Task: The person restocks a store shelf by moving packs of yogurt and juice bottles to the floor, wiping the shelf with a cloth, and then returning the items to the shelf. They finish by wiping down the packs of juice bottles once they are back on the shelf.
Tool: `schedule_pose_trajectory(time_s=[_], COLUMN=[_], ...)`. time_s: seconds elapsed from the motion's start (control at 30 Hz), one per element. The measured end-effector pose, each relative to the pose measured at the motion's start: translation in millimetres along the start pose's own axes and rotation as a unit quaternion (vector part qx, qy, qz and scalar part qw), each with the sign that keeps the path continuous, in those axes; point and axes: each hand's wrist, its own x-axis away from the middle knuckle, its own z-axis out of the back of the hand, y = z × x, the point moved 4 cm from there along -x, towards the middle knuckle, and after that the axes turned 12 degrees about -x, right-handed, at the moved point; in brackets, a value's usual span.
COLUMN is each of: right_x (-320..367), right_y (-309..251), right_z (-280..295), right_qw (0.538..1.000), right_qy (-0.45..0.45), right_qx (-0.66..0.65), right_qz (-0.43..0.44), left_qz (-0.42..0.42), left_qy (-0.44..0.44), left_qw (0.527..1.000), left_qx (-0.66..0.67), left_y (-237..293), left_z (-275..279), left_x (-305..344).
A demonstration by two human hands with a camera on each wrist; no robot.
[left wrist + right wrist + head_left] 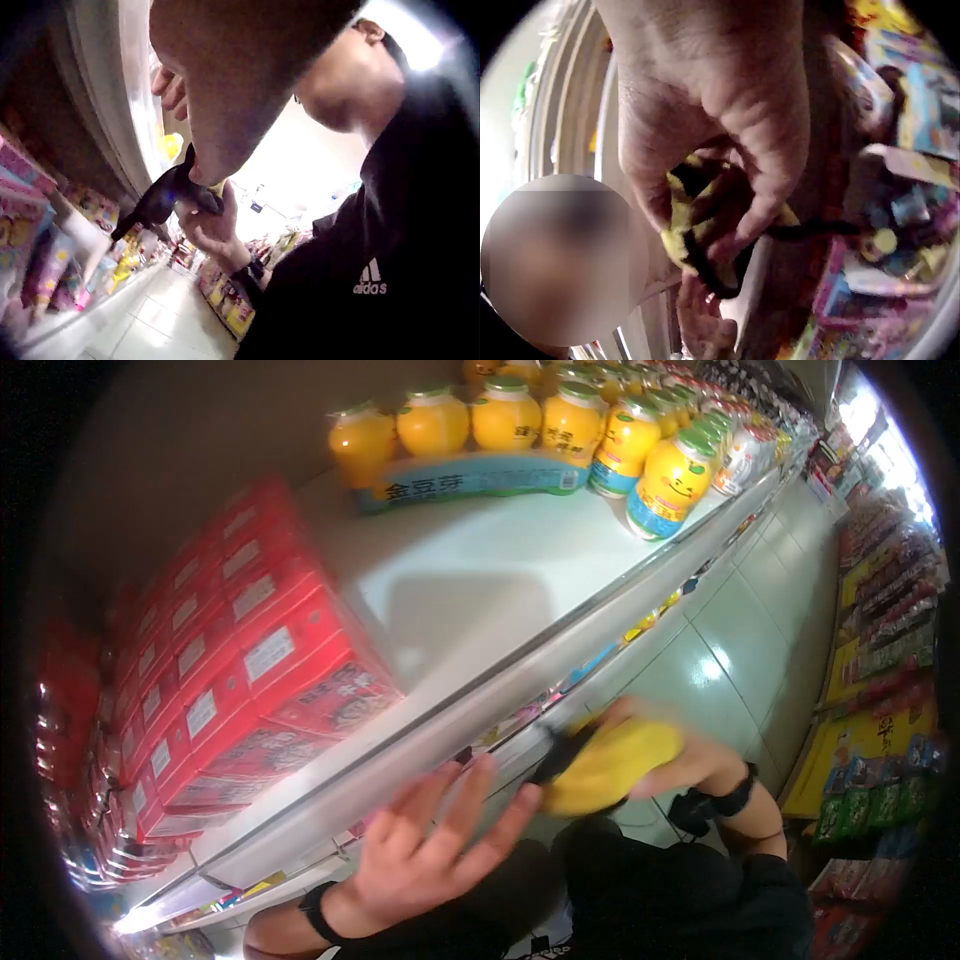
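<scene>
Crumpled yellow-and-black fabric item (622,762), right hand (718,116) gripping it, left hand (428,840) spread just beside, boxy red cartons (235,670)

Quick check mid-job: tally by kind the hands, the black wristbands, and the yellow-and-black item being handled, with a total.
Hands: 2 (left hand, right hand)
Black wristbands: 2 (left wristband, right wristband)
Yellow-and-black item: 1
Total: 5

soft yellow-and-black cloth (615,768), bunched, gripped in the right hand (690,768), near the left hand (425,850)
</scene>
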Motion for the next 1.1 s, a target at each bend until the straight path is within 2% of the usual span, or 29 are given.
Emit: schedule_pose_trajectory(time_s=[0.03,0.07,0.13,0.17,0.2,0.23,0.27,0.33,0.43,0.5,0.53,0.6,0.63,0.7,0.77,0.83,0.9,0.97,1.0,1.03,1.1], right_x=[10.0,18.0,6.7,-3.9,-17.1,-42.5,-68.2,-112.7,-169.9,-202.4,-208.4,-215.0,-209.3,-177.8,-147.2,-116.4,-103.7,-107.4,-114.4,-119.2,-132.0], right_y=[-16.5,-24.5,-65.3,-90.4,-117.6,-139.1,-144.4,-135.2,-136.0,-131.8,-127.1,-123.2,-122.0,-123.0,-118.2,-124.0,-129.6,-136.0,-136.4,-138.7,-141.5], right_z=[5.0,13.1,16.6,16.4,13.7,-2.6,-2.6,-0.7,-30.8,-39.3,-39.2,-45.9,-43.8,-44.9,-54.8,-56.4,-41.5,-14.3,-9.1,-10.1,-12.2], right_qw=[0.990,0.964,0.909,0.899,0.861,0.821,0.756,0.764,0.775,0.770,0.771,0.794,0.793,0.809,0.808,0.854,0.850,0.786,0.773,0.771,0.707], right_qy=[0.106,0.194,0.254,0.273,0.283,0.246,0.173,0.088,0.062,0.010,0.009,-0.013,-0.013,-0.080,-0.103,-0.143,-0.124,-0.029,0.059,0.058,0.110], right_qx=[-0.065,-0.080,-0.065,0.110,0.282,0.431,0.531,0.584,0.595,0.636,0.636,0.589,0.591,0.544,0.580,0.470,0.479,0.606,0.624,0.627,0.699], right_qz=[0.060,0.164,0.325,0.324,0.315,0.283,0.341,0.260,0.204,0.047,0.042,0.149,0.147,0.209,0.019,0.170,0.182,0.118,0.099,0.095,0.008], left_qz=[0.041,0.046,0.094,0.095,0.128,0.160,0.144,0.144,0.148,0.140,0.141,0.142,0.144,0.144,0.144,0.140,0.157,0.157,0.161,0.163,0.167], left_qy=[0.011,0.013,0.010,0.009,0.011,0.011,0.026,0.024,0.022,-0.002,-0.003,0.002,0.003,0.005,0.012,0.014,0.048,0.049,0.052,0.053,0.059], left_qw=[0.997,0.997,0.984,0.984,0.979,0.974,0.975,0.974,0.974,0.980,0.981,0.980,0.980,0.979,0.979,0.980,0.971,0.971,0.969,0.969,0.968], left_qx=[-0.063,-0.062,-0.151,-0.150,-0.155,-0.161,-0.167,-0.170,-0.168,-0.139,-0.134,-0.138,-0.135,-0.146,-0.143,-0.140,-0.172,-0.175,-0.180,-0.177,-0.178], left_y=[-9.7,-17.7,-35.4,-38.1,-42.9,-47.3,-48.0,-46.6,-46.8,-45.5,-45.2,-46.1,-46.4,-45.8,-46.9,-46.6,-48.5,-48.1,-47.2,-46.6,-47.4], left_z=[5.2,9.5,17.9,17.6,15.3,13.1,12.2,10.8,14.6,14.5,14.1,13.1,12.9,12.3,11.4,11.3,12.2,12.1,11.5,11.7,12.6], left_x=[4.5,8.4,17.6,22.3,28.6,34.4,36.4,39.9,38.8,40.0,40.3,40.5,41.7,42.3,43.0,42.5,39.6,39.8,39.3,38.8,37.7])
